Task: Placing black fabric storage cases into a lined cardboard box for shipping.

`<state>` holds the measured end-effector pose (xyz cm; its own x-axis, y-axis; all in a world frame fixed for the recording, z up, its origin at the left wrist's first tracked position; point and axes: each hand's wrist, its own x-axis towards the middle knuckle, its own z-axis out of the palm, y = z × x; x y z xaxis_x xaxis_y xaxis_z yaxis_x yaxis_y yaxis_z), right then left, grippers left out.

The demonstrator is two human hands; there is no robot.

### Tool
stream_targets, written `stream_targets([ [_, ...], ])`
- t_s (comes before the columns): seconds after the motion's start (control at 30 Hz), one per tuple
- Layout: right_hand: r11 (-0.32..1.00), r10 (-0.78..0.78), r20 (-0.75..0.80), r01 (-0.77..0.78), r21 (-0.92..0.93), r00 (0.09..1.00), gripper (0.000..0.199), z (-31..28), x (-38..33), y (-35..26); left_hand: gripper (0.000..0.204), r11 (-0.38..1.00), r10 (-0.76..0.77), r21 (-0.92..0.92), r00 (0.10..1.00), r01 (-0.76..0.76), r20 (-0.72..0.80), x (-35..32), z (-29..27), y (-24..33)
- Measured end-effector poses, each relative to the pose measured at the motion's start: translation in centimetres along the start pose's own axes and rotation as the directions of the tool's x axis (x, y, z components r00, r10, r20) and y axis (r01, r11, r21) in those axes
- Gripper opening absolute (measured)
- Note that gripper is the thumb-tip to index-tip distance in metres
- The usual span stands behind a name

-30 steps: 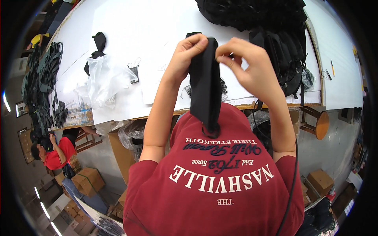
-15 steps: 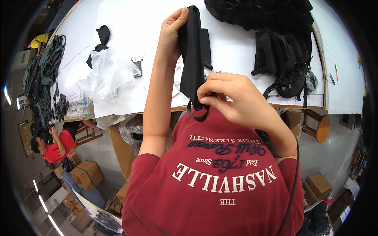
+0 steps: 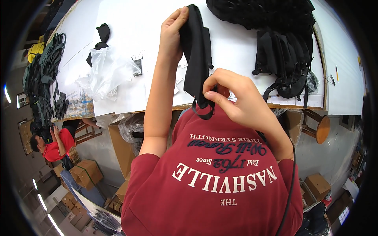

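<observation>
A long, narrow black fabric bag [image 3: 194,59] is held up in front of my chest, its length running away from me. At its far end my left hand [image 3: 173,33] is closed, the thumb pressed along the top edge. My right hand [image 3: 236,92] has thumb and fingers pinched at the bag's near right edge. A short black strap loop [image 3: 204,115] hangs from the near end, just left of the right fingertips. What exactly the right fingertips grip is hidden by the hand.
The white table holds a row of black bags [image 3: 281,55] and a dark heap [image 3: 260,13] at right. A clear plastic bag [image 3: 104,74], black pieces [image 3: 103,33] and a tag [image 3: 137,67] lie left. A wooden stool [image 3: 323,129] stands below right; a person in red [image 3: 59,145] sits left.
The bag's near end has swung slightly right, and my right hand has shifted with it. A small red tab on its right side no longer shows. My left hand stays nearly still.
</observation>
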<state>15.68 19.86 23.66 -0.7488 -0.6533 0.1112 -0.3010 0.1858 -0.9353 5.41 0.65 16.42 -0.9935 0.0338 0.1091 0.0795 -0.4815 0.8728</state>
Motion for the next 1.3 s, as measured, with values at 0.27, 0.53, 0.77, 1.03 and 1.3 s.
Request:
stream_targets([
  [0.27,0.984,-0.173,-0.23,0.162,-0.068,0.958,0.013,0.3,-1.0,2.2,0.098,0.787,-0.55,-0.177,0.802,0.591,0.233,-9.8,-1.4,-2.8],
  [0.53,0.948,-0.288,-0.156,0.257,-0.189,0.945,0.015,0.2,-1.1,1.7,0.056,0.295,-0.535,-0.767,0.764,0.569,0.361,-13.8,3.3,-3.2],
  [0.77,0.915,-0.304,-0.079,0.268,-0.303,0.949,0.018,0.6,-1.7,2.3,0.074,0.577,-0.452,-0.645,0.854,0.5,0.257,-14.4,1.2,-4.1],
  [1.03,0.987,-0.119,-0.113,0.105,-0.123,0.987,0.013,0.4,-1.7,1.1,0.083,0.899,-0.339,-0.284,0.94,0.333,0.029,-13.3,3.4,-1.1],
  [1.3,0.997,-0.061,-0.065,0.057,-0.057,0.996,0.011,0.0,-2.0,1.3,0.082,0.836,-0.379,-0.43,0.925,0.34,-0.005,-13.3,4.5,-0.6],
])
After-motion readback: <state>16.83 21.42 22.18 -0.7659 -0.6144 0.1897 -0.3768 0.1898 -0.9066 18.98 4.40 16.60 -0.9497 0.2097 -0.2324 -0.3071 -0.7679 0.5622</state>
